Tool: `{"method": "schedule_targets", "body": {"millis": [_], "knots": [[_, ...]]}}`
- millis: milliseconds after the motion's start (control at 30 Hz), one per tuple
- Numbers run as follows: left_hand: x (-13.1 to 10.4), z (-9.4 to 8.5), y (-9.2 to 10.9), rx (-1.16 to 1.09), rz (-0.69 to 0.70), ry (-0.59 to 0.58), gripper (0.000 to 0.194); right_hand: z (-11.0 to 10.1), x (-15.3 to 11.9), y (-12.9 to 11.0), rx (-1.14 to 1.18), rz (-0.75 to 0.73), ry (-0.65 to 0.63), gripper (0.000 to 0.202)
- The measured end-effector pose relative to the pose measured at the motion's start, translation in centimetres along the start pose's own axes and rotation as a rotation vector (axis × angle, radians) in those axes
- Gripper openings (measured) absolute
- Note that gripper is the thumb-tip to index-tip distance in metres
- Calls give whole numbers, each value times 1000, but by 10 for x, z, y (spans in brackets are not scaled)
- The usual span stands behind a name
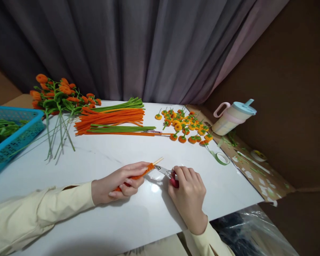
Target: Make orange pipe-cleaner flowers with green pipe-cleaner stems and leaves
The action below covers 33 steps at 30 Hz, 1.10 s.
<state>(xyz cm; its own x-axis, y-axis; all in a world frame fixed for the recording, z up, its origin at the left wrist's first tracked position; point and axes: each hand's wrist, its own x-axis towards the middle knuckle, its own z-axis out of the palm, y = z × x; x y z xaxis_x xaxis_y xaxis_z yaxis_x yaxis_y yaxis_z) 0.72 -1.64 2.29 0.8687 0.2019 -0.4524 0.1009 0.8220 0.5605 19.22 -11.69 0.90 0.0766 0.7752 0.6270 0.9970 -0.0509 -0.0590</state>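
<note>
My left hand (128, 180) is closed around a pale wooden stick (159, 160) with an orange pipe cleaner (149, 168) wound along it. The bare tip of the stick pokes out to the upper right. My right hand (188, 190) grips a pair of small pliers (163, 170) with red handles, partly hidden by the fingers. Its metal jaws touch or nearly touch the end of the orange winding; whether they pinch it I cannot tell. Both hands are above the front middle of the white table (96, 220).
Behind my hands lie orange pipe cleaners (112, 117) and green pipe cleaners (130, 103). Several small flower heads (178, 127) lie at the right, near green tape (222, 158) and a cup (233, 115). Finished-looking orange flowers (65, 89) and a blue basket (16, 142) are at the left.
</note>
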Motion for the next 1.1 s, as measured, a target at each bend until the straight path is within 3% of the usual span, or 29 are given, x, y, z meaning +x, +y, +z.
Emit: {"method": "schedule_targets", "body": {"millis": [200,633,1100], "knots": [[-2,13,3,-33,21,57,19,3,8,8,-10,-69,59,13],[-8,23,5,22,31,92,17,11,8,14,88,-87,128,17],[-8,21,4,112,65,51,18,12,7,18,84,-84,138,15]]}}
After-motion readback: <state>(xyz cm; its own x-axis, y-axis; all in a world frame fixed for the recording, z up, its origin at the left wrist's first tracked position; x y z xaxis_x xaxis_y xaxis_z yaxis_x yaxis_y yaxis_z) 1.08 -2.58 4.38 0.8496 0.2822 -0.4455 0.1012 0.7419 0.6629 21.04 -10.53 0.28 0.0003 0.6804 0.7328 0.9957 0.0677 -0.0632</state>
